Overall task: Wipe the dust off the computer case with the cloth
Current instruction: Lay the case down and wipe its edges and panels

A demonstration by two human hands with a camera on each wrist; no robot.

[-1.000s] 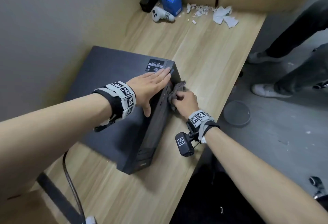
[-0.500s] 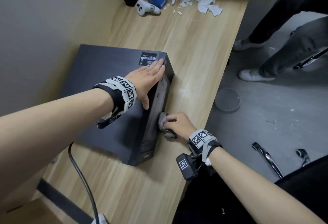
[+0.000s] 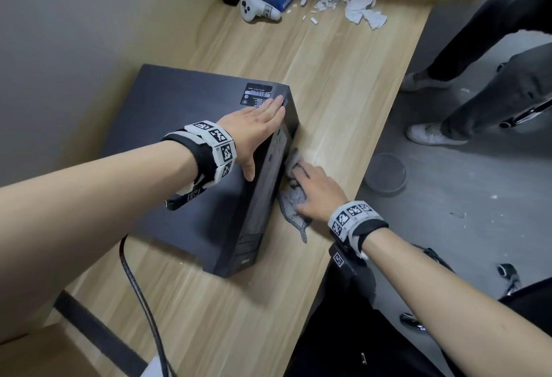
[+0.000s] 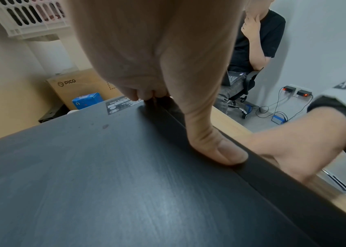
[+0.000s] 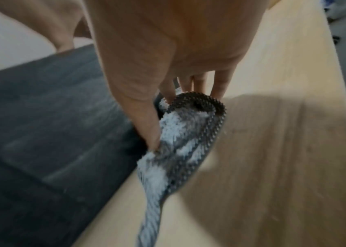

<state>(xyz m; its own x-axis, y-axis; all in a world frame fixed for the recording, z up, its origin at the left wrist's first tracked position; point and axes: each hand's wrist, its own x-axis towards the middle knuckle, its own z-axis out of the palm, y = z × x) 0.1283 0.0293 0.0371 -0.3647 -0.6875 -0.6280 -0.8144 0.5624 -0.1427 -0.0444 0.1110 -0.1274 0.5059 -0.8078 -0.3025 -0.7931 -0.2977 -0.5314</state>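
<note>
Two hands: left hand lies flat, fingers straight, on the upper panel of the computer case; right hand bunches the cloth in curled fingers.
Case: one, lying on its side on the worktop, long axis running away from the person.
Key relation: cloth touches the case's narrow right-facing side, low by the worktop; right hand is nearer that face.
Cloth: one, grey, tail trailing on the worktop.

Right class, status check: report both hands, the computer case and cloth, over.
Left hand flat on computer case, steadying. Right hand grips grey cloth against the case's front panel. Nothing in the way beside it on the desk.
</note>
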